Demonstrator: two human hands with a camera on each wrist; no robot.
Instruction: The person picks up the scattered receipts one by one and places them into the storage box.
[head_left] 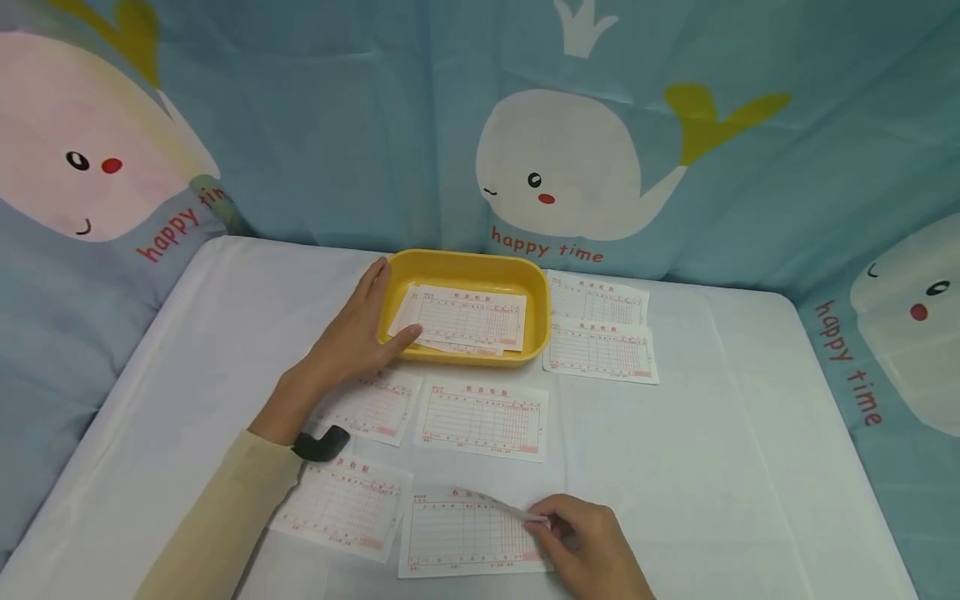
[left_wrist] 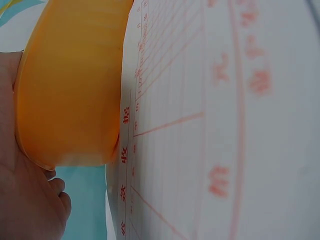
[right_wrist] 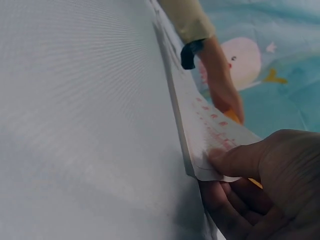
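My left hand (head_left: 351, 337) grips the left end of a yellow plastic tray (head_left: 541, 312), with its thumb over the near rim. Several printed receipt slips (head_left: 468, 318) lie loosely stacked inside the tray. In the left wrist view the palm rests against the tray's side (left_wrist: 75, 95). Low in the head view, my right hand (head_left: 588, 542) pinches a receipt slip (right_wrist: 212, 132) between thumb and fingers. That slip is raised and seen nearly edge-on in the head view, above another receipt slip (head_left: 465, 542) on the table.
Two more receipt slips (head_left: 600, 352) overlap to the right of the tray. Others lie in front of it: one in the middle (head_left: 483, 419), two on the left (head_left: 337, 504) partly under my left arm. A white cloth (head_left: 720, 467) covers the table; a blue whale-print curtain (head_left: 337, 125) hangs behind.
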